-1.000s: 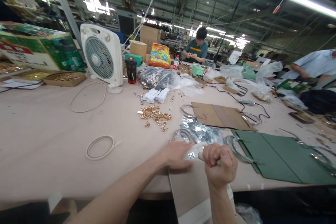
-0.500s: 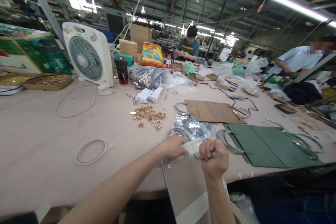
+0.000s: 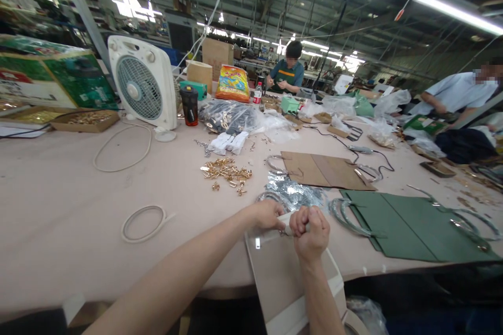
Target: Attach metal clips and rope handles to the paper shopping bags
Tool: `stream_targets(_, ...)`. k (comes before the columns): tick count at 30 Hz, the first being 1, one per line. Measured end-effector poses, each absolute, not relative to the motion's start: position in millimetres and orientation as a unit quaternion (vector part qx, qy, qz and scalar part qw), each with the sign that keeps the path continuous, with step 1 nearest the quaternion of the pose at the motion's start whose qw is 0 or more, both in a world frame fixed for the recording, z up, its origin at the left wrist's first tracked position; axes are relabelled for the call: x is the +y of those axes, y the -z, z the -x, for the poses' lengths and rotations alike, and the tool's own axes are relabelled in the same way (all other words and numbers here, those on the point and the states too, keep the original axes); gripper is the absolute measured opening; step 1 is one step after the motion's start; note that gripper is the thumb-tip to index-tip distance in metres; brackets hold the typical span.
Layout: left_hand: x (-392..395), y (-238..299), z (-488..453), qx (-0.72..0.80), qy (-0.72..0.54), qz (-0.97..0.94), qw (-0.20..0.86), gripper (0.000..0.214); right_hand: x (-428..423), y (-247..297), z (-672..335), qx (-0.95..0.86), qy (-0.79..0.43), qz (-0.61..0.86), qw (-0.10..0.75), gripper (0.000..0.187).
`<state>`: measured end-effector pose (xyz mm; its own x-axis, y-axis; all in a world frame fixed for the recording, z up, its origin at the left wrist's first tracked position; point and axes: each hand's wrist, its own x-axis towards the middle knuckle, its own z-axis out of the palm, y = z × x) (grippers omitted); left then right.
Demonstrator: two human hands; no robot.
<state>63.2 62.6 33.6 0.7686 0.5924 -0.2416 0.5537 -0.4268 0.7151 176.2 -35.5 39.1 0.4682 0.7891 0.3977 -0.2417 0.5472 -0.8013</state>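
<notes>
My left hand (image 3: pixel 267 215) is closed on the top edge of a flat beige bag panel (image 3: pixel 283 267) that hangs over the near edge of the table. Right beside it, my right hand (image 3: pixel 310 233) is a fist wrapped round a pale handle-like piece (image 3: pixel 288 229) at the panel's top. A small metal fitting sits between the two hands. Clear plastic-wrapped pieces (image 3: pixel 293 193) lie just beyond my hands. A heap of small gold metal fittings (image 3: pixel 227 171) lies farther out.
Green bag panels (image 3: pixel 412 225) with wrapped handles lie to the right, brown panels (image 3: pixel 322 170) behind them. A white cord loop (image 3: pixel 143 222) lies to the left. A white fan (image 3: pixel 143 84), a dark cup (image 3: pixel 190 105) and boxes stand at the back. Two people work across the table.
My hands have drawn closer together on the panel's top edge, the right fist moving left toward the left hand. The view has shifted slightly.
</notes>
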Motion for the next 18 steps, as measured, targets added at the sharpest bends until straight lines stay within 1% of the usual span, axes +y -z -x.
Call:
stream_targets(9,73,-17,-68,0.29,-0.042,-0.855,0.428,0.009,-34,-28,-166,-0.442,-0.329,0.357,0.754,0.041)
stream_targets(13,77,-10,-69,0.279,-0.052,-0.855,0.435,0.011,-32,-28,-167,-0.452,-0.325,0.368,0.745,0.043)
stream_targets(18,78,-7,-68,0.273,-0.065,-0.852,0.442,0.015,-32,-33,-169,-0.449,-0.324,0.348,0.757,0.04)
